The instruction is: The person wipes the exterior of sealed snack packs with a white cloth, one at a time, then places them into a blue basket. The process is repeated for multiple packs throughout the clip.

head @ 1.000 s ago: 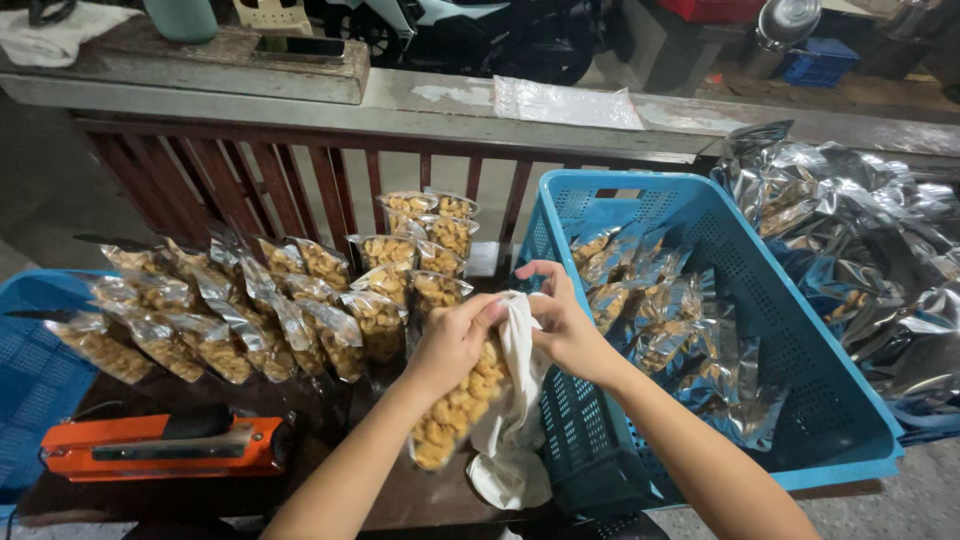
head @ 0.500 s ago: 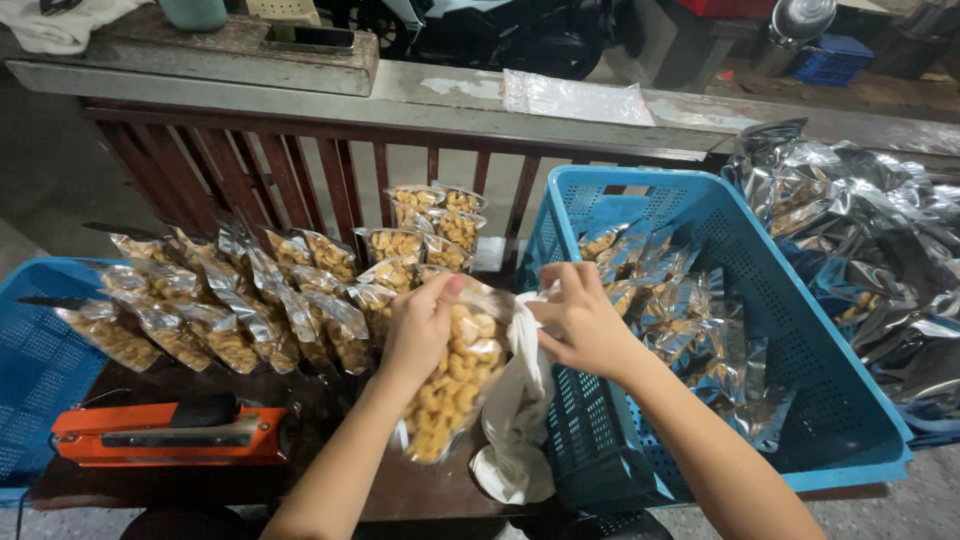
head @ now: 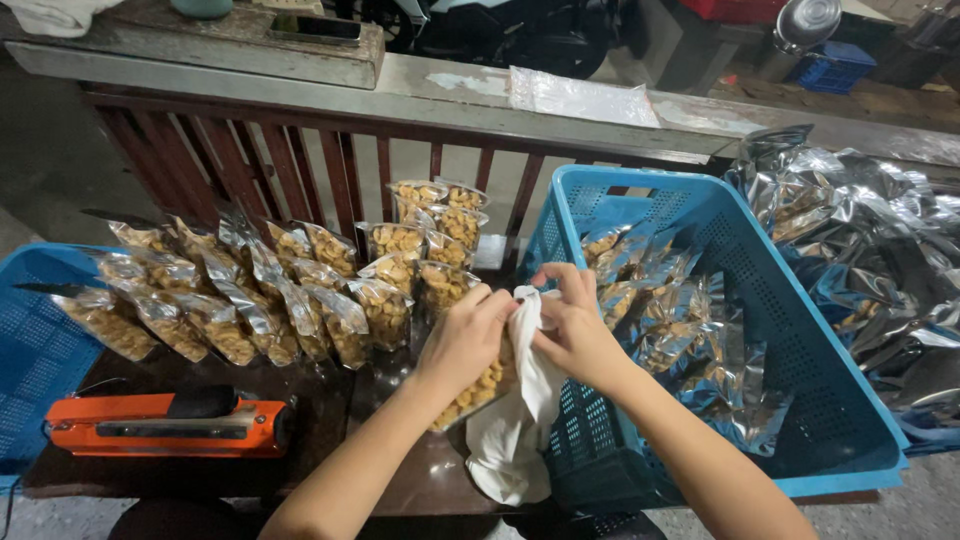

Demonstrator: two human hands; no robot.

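My left hand (head: 465, 340) grips a clear pouch of yellow snacks (head: 480, 388) near its top, holding it upright over the dark table (head: 330, 420). My right hand (head: 572, 328) presses a white cloth (head: 518, 420) against the pouch's upper edge; the cloth hangs down past the table's front. Both hands meet at the pouch top, beside the left wall of a blue plastic crate (head: 790, 330).
Several filled snack pouches (head: 300, 290) stand in rows on the table's left and back. The blue crate holds more pouches (head: 660, 310). An orange heat sealer (head: 165, 425) lies front left. Another blue crate (head: 35, 340) sits far left; silver bags (head: 870, 250) pile right. A wooden railing (head: 330, 160) runs behind.
The pouch first rose and tilted up in my left hand, then came back down; my right hand now bunches the cloth tighter over its top edge.
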